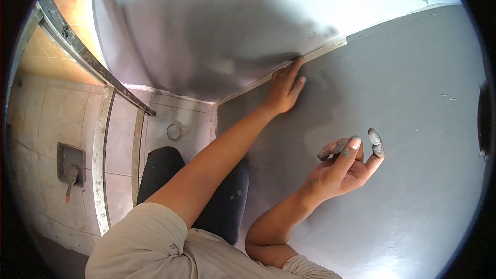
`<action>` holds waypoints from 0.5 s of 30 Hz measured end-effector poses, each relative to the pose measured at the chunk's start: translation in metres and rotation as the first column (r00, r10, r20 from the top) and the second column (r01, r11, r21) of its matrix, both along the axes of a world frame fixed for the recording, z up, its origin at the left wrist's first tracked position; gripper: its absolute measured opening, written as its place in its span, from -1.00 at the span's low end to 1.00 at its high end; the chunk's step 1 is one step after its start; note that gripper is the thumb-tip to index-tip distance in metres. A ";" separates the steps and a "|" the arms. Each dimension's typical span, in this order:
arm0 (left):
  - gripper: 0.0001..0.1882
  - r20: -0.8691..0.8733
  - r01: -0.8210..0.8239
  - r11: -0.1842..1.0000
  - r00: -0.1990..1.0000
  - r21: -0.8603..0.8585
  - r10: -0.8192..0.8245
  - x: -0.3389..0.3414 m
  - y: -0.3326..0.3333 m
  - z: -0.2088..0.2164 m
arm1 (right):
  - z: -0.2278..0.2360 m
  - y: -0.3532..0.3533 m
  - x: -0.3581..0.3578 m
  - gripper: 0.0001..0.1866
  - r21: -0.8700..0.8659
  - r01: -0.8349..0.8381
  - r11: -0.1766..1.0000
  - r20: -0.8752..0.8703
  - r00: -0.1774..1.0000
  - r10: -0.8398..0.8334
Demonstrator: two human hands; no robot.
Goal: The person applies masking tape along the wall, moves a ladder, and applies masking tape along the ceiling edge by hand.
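Tape (326,50) diag., far end R

The left hand (283,93) touches a pale strip (328,49) along the grey surface's (413,124) far edge, the grey-smeared right hand (343,173) is raised nearer, and a brush (72,174) lies across a tray (63,156) at left.

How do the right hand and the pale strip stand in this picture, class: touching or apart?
Apart. The head view shows a broad stretch of grey surface between the right hand and the pale strip.
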State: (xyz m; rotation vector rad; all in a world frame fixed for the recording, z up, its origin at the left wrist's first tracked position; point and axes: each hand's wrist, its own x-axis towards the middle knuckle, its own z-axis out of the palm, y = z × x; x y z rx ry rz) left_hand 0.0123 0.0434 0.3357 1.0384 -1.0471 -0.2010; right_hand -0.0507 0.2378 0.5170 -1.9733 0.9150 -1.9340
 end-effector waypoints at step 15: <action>-0.37 0.006 0.080 0.878 0.996 0.471 -0.093 0.001 0.026 -0.121 | -0.010 -0.001 0.000 -0.58 0.104 -0.098 0.990 0.006 0.995 0.098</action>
